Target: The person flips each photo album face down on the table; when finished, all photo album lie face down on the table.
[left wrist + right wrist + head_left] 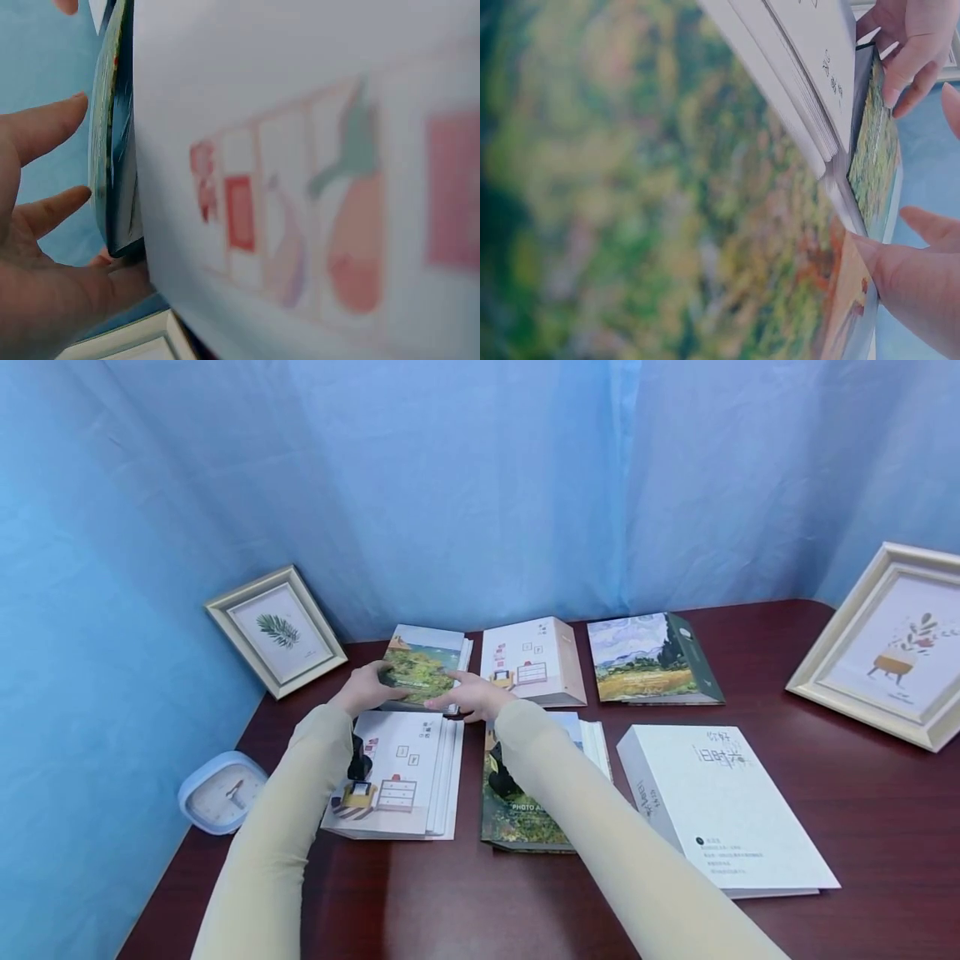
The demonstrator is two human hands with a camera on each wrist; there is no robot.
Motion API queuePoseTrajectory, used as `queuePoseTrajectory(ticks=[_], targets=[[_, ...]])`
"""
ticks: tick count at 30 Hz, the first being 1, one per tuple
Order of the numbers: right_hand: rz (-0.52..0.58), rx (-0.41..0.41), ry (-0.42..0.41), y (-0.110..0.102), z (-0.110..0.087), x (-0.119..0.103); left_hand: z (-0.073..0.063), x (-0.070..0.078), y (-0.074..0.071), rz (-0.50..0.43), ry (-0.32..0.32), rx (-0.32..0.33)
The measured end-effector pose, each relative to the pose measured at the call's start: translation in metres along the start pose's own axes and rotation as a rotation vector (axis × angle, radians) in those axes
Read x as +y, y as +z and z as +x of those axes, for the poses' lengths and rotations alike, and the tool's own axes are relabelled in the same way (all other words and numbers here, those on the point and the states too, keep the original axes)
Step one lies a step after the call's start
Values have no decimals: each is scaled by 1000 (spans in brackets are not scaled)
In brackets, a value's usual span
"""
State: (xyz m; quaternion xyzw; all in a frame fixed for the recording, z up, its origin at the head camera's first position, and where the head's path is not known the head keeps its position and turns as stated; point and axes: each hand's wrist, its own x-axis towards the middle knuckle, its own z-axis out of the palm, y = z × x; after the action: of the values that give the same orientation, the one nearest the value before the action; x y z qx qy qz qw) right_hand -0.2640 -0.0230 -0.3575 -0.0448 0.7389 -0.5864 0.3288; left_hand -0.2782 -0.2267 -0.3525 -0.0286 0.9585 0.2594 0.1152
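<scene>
L hand point(365, 687) & R hand point(476, 695) are bracketing landscape-cover album point(424, 648) on tabletop point(442, 902).
Album's lying btwn them; fingers point(54, 214) are sitting apart at its L & R sides.

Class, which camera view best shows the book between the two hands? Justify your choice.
The head view: most of the book shows, though the left hand and right hand overlap it. The left wrist view catches it nearly edge-on; the right wrist view gives only a narrow, slanted strip.
</scene>
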Motion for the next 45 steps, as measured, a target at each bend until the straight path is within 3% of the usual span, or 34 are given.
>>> queuePoseTrajectory(ticks=[7,14,21,25,29,36,42,45], targets=[[-14,27,5,-1,3,0,-2,-3,-2,-141,-12,46],[8,32,10,-1,5,-1,0,-16,-5,-343,-71,15],[-8,62,8,1,3,-3,-8,-10,-7,-604,-3,-113],[-2,76,6,2,4,-3,-11,1,-8,-702,41,-134],[1,86,-4,3,5,-4,-13,9,-9,-719,33,-92],[-119,121,-30,3,3,-5,-14,16,-8,-703,18,-70],[-170,183,-38,-5,-4,-10,-14,21,-5,-679,79,-50],[-140,206,-62,-10,-5,-13,-15,25,-4,-631,118,-30]])
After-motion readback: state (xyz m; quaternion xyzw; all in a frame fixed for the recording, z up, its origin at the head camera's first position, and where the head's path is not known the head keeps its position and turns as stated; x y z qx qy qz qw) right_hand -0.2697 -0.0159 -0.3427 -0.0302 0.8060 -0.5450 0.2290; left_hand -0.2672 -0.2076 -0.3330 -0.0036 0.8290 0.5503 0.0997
